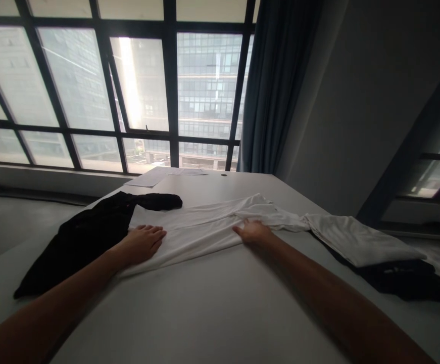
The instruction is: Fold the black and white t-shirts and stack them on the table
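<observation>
Both forearms reach across the table (212,313). The left hand (144,242) lies flat, fingers spread, pinning the white shirt (200,227) near its hem; the right hand (253,231) presses open-palmed at mid-garment, gripping nothing, keeping the fabric smooth. Black cloth (87,237) lies just left; folded clothes (359,237) right; window (147,86) beyond.

no readable text anywhere, paper sheets (155,178) at the table's (204,313) far edge toward 11 o'clock too distant and blurred to read, garments unmarked, no labels, brands, numbers or signs
</observation>
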`<state>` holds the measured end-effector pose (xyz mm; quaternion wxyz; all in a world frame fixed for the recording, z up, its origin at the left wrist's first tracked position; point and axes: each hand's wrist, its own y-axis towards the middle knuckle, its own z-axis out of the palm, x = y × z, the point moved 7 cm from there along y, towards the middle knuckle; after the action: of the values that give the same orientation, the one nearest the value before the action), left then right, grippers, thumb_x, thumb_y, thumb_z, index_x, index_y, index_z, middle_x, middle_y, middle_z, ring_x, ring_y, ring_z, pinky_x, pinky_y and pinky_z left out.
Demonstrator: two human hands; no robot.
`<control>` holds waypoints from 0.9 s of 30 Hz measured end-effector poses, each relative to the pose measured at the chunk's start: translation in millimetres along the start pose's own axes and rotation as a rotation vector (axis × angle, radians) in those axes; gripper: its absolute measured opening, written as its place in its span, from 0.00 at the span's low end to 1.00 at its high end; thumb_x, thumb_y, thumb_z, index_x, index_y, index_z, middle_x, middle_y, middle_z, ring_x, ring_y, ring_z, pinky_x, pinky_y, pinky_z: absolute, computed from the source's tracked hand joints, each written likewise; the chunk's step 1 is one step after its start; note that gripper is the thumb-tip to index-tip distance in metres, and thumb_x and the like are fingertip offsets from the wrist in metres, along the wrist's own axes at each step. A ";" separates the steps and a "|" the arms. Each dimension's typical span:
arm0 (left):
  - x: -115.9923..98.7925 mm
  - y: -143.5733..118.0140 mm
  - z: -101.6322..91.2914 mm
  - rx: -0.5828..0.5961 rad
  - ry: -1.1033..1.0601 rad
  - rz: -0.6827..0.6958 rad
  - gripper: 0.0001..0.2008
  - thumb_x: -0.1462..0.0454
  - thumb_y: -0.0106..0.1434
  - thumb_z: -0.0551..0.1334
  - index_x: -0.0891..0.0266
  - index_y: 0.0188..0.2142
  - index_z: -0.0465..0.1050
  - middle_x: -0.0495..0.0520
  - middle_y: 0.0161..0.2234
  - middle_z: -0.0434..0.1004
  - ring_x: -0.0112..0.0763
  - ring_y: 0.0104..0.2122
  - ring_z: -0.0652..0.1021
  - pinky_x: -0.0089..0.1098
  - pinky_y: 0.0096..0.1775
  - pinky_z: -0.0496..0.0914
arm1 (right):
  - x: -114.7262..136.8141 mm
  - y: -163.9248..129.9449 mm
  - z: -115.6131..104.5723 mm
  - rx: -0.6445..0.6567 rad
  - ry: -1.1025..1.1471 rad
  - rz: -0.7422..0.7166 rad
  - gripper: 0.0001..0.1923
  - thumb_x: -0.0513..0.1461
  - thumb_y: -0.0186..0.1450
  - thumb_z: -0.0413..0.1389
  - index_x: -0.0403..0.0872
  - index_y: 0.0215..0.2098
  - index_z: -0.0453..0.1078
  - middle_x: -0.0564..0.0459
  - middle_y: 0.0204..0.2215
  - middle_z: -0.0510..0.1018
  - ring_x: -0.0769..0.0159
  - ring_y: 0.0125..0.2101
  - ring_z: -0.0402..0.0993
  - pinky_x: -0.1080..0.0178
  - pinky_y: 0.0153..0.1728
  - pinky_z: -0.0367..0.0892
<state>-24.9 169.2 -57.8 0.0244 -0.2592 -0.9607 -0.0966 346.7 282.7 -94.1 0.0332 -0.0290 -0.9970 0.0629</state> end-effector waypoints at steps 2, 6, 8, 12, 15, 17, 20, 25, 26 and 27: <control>-3.3 1.6 -1.0 0.001 -0.015 -0.014 0.24 0.56 0.70 0.46 0.58 0.58 0.71 0.61 0.58 0.73 0.47 0.55 0.74 0.49 0.55 0.65 | 1.7 5.3 1.2 -0.005 0.018 0.089 0.49 0.68 0.63 0.37 0.49 0.71 0.49 0.32 0.68 0.51 0.31 0.64 0.51 0.34 0.58 0.51; -14.5 4.7 -4.7 0.002 -0.030 -0.023 0.24 0.55 0.71 0.46 0.56 0.58 0.71 0.59 0.56 0.75 0.46 0.53 0.75 0.48 0.53 0.65 | 18.0 34.0 -9.5 -0.009 0.031 0.025 0.44 0.65 0.66 0.36 0.52 0.72 0.44 0.37 0.71 0.42 0.33 0.67 0.42 0.37 0.61 0.44; -20.4 6.7 -6.4 -0.006 -0.036 -0.011 0.23 0.55 0.71 0.46 0.56 0.57 0.72 0.60 0.55 0.76 0.46 0.51 0.76 0.48 0.51 0.67 | 29.6 54.7 -15.6 -0.029 0.010 -0.037 0.42 0.63 0.68 0.36 0.52 0.72 0.44 0.38 0.71 0.43 0.35 0.67 0.42 0.40 0.63 0.41; -26.9 9.6 -10.4 -0.042 -0.047 0.012 0.20 0.56 0.70 0.49 0.54 0.52 0.75 0.59 0.50 0.78 0.45 0.46 0.77 0.46 0.47 0.68 | 57.6 95.7 -18.4 -0.051 -0.010 -0.152 0.39 0.60 0.71 0.36 0.50 0.72 0.44 0.36 0.71 0.45 0.38 0.68 0.42 0.43 0.64 0.38; -33.0 9.0 -13.0 -0.024 -0.103 0.024 0.18 0.57 0.70 0.49 0.52 0.49 0.76 0.58 0.47 0.80 0.43 0.44 0.77 0.44 0.46 0.69 | 77.9 117.7 -21.4 -0.094 -0.046 -0.340 0.35 0.57 0.72 0.36 0.52 0.72 0.45 0.39 0.70 0.48 0.45 0.68 0.44 0.48 0.65 0.39; -42.0 7.2 -15.9 0.007 -0.195 0.031 0.19 0.57 0.70 0.48 0.51 0.48 0.77 0.57 0.47 0.80 0.42 0.44 0.78 0.43 0.46 0.70 | 77.3 128.6 -28.0 -0.133 -0.099 -0.381 0.31 0.54 0.73 0.37 0.54 0.71 0.49 0.43 0.70 0.50 0.49 0.68 0.46 0.49 0.65 0.39; -62.0 3.6 -23.4 0.042 -0.433 0.056 0.19 0.58 0.72 0.48 0.52 0.52 0.75 0.55 0.49 0.80 0.38 0.46 0.78 0.37 0.48 0.72 | 55.5 138.5 -45.2 -0.188 -0.162 -0.220 0.29 0.50 0.73 0.41 0.48 0.69 0.55 0.37 0.69 0.53 0.44 0.67 0.48 0.41 0.64 0.34; -69.6 2.0 -27.1 0.049 -0.634 0.136 0.20 0.55 0.72 0.50 0.54 0.58 0.71 0.53 0.59 0.73 0.38 0.58 0.72 0.38 0.59 0.66 | 45.0 107.4 -59.4 -0.255 -0.153 -0.030 0.28 0.46 0.73 0.42 0.38 0.65 0.60 0.27 0.65 0.57 0.39 0.62 0.59 0.37 0.61 0.38; -64.3 2.6 -24.0 0.043 -0.606 0.143 0.21 0.54 0.71 0.52 0.55 0.59 0.70 0.54 0.61 0.70 0.40 0.61 0.69 0.41 0.61 0.64 | 52.0 94.4 -54.5 -0.246 -0.138 -0.068 0.28 0.47 0.74 0.39 0.41 0.66 0.60 0.30 0.65 0.59 0.43 0.61 0.61 0.39 0.61 0.42; -57.7 3.4 -19.1 0.043 -0.568 0.139 0.22 0.53 0.70 0.54 0.55 0.60 0.69 0.55 0.63 0.67 0.42 0.63 0.66 0.44 0.63 0.61 | 60.2 79.6 -47.5 -0.233 -0.112 -0.126 0.29 0.49 0.74 0.37 0.45 0.66 0.60 0.35 0.65 0.60 0.47 0.60 0.62 0.41 0.61 0.46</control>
<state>26.6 139.8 -44.1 -0.2335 -0.3403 -0.9108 0.0022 294.3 371.2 -53.5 -0.0221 0.0336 -0.9977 -0.0540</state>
